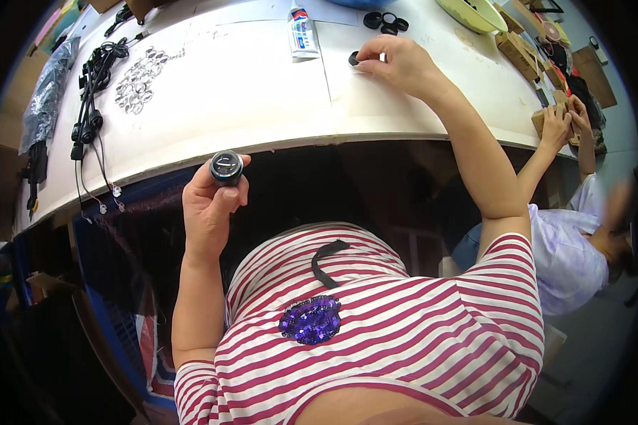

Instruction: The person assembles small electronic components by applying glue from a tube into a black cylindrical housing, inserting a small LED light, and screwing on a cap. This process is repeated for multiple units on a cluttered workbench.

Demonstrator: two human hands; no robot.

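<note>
My left hand (209,205) is closed round a short black cylinder with a shiny, glassy round top (226,168), held upright just off the table's front edge. Over the white table (262,106), the fingers of my right hand (403,67) pinch a small black ring-like part (353,59) at or just above the surface. Beyond that hand lies a little group of similar black rings (389,29). A white and blue squeeze tube (303,34) rests to its left. Several clear round lens-like discs (140,83) are spread at the left of the table.
Black cables (92,106) with thin wire ends hang over the table's left front edge, beside a plastic-wrapped bundle (49,99). A green bowl (475,15) and part of a blue container (361,3) stand at the back. At right, another person's hands (558,124) handle a cardboard box.
</note>
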